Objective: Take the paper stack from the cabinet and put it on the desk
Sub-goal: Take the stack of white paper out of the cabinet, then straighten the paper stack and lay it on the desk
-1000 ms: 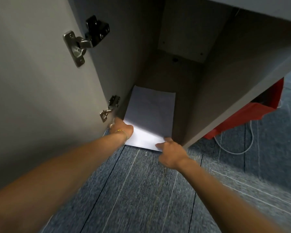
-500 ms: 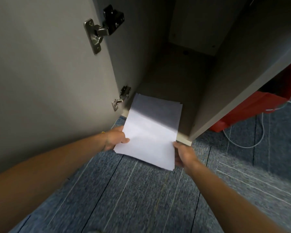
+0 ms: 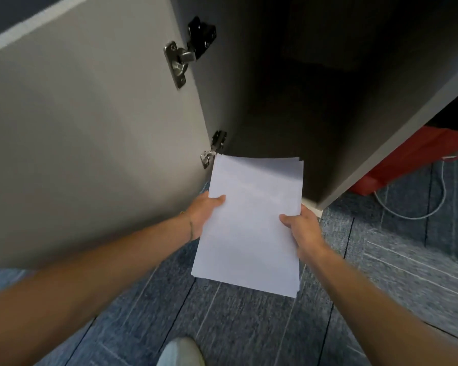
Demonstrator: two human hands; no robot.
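The white paper stack hangs in the air in front of the open grey cabinet, held flat and slightly fanned at its far corner. My left hand grips its left edge, thumb on top. My right hand grips its right edge the same way. The stack is outside the cabinet, above the blue carpet. The cabinet's inside is dark and looks bare. No desk top is in view.
The cabinet door stands open at the left, with two metal hinges. A red box and a white cable lie on the carpet at the right. My shoe tip shows at the bottom.
Both hands have pulled the paper stack out of the cabinet's floor and lifted it towards me; it now hangs clear of the cabinet, above the carpet.
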